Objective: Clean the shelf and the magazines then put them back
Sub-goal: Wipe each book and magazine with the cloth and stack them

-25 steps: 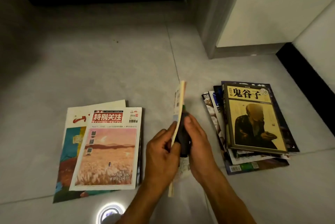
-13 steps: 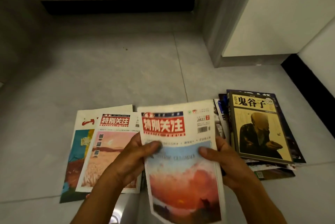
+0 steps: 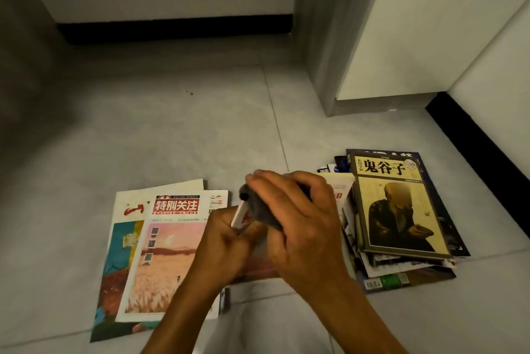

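Two hands seen: left (image 3: 229, 242), right (image 3: 298, 227). One grey cloth (image 3: 259, 211) under right hand. One magazine (image 3: 337, 196) held between hands, mostly hidden. Two magazines lay flat toward floor's left: lower one (image 3: 123, 239), pink-cover one (image 3: 169, 253) on top. One pile (image 3: 401, 270) toward floor's right; yellow-cover book (image 3: 398, 204) topped it. Layers below overlapped, several at least, exact count could not be told.

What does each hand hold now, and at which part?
Left hand grips the magazine at its upper left corner; right hand presses a dark cloth onto it.
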Demonstrator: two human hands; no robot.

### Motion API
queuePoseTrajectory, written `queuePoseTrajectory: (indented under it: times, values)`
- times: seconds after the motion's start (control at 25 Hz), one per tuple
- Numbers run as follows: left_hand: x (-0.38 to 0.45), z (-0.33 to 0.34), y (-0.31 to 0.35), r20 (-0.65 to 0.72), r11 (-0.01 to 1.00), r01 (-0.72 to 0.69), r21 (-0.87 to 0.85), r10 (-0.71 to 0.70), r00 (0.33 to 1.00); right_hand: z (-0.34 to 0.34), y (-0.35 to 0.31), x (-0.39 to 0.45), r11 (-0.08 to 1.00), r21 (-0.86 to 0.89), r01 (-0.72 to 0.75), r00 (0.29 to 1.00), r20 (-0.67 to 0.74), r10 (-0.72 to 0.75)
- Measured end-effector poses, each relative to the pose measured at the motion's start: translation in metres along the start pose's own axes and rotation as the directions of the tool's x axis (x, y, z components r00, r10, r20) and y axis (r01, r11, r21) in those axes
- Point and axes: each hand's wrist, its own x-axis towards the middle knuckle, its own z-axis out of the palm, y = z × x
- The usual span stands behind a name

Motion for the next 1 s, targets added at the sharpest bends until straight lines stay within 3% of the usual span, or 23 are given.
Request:
queuePoseTrajectory:
  times: [0.16, 0.2, 0.32, 0.4, 0.52, 0.56, 0.6, 0.64, 0.68, 0.72, 0.76, 0.8, 0.88, 1.0]
  values:
    - [-0.002, -0.009, 0.000, -0.021, 0.997, 0.063, -0.033, -0.064, 0.998, -0.009, 0.053, -0.005, 0.957, -0.073, -0.280, 0.956, -0.106, 0.272]
    - [-0.003, -0.007, 0.000, -0.021, 0.998, 0.066, -0.022, -0.066, 0.998, -0.007, 0.048, -0.007, 0.959, -0.092, -0.269, 0.961, -0.096, 0.260]
    - [-0.005, 0.000, -0.008, 0.013, 1.000, 0.029, 0.003, -0.029, 1.000, 0.003, 0.010, -0.008, 0.999, -0.029, -0.046, 0.999, -0.001, 0.046]
    - [-0.008, 0.001, -0.008, -0.011, 0.999, 0.033, -0.020, -0.034, 0.999, 0.001, 0.017, -0.012, 1.000, -0.018, -0.002, 1.000, 0.019, 0.003]
    - [-0.010, -0.005, -0.006, -0.036, 0.990, 0.105, -0.098, -0.109, 0.993, -0.008, 0.075, -0.023, 0.950, -0.157, -0.269, 0.963, -0.051, 0.264]
    - [-0.010, -0.007, -0.007, -0.053, 0.984, 0.127, -0.128, -0.135, 0.989, -0.012, 0.089, -0.028, 0.904, -0.121, -0.410, 0.912, -0.069, 0.405]
    - [-0.009, -0.007, -0.010, -0.078, 0.976, 0.148, -0.162, -0.162, 0.984, -0.014, 0.097, -0.031, 0.830, 0.021, -0.558, 0.828, -0.048, 0.558]
    - [-0.009, -0.006, -0.011, -0.103, 0.965, 0.165, -0.203, -0.189, 0.977, -0.016, 0.098, -0.031, 0.687, 0.251, -0.682, 0.715, 0.032, 0.699]
    - [-0.009, -0.004, -0.011, -0.122, 0.953, 0.183, -0.242, -0.217, 0.969, -0.018, 0.092, -0.028, 0.474, 0.480, -0.738, 0.607, 0.168, 0.776]
    - [-0.010, 0.000, -0.013, -0.120, 0.940, 0.200, -0.275, -0.240, 0.963, -0.019, 0.087, -0.026, 0.258, 0.611, -0.749, 0.520, 0.300, 0.800]
    - [-0.011, 0.003, -0.013, -0.104, 0.928, 0.215, -0.305, -0.257, 0.961, -0.021, 0.084, -0.025, 0.123, 0.656, -0.745, 0.468, 0.382, 0.797]
    - [-0.013, 0.008, -0.012, -0.079, 0.912, 0.230, -0.339, -0.271, 0.959, -0.024, 0.083, -0.025, 0.085, 0.663, -0.743, 0.456, 0.410, 0.790]
    - [-0.016, 0.015, -0.013, -0.043, 0.892, 0.243, -0.380, -0.280, 0.959, -0.034, 0.084, -0.022, 0.104, 0.688, -0.719, 0.515, 0.426, 0.744]
    - [-0.020, 0.018, -0.015, -0.039, 0.885, 0.244, -0.397, -0.282, 0.959, -0.039, 0.088, -0.016, 0.317, 0.578, -0.752, 0.617, 0.447, 0.647]
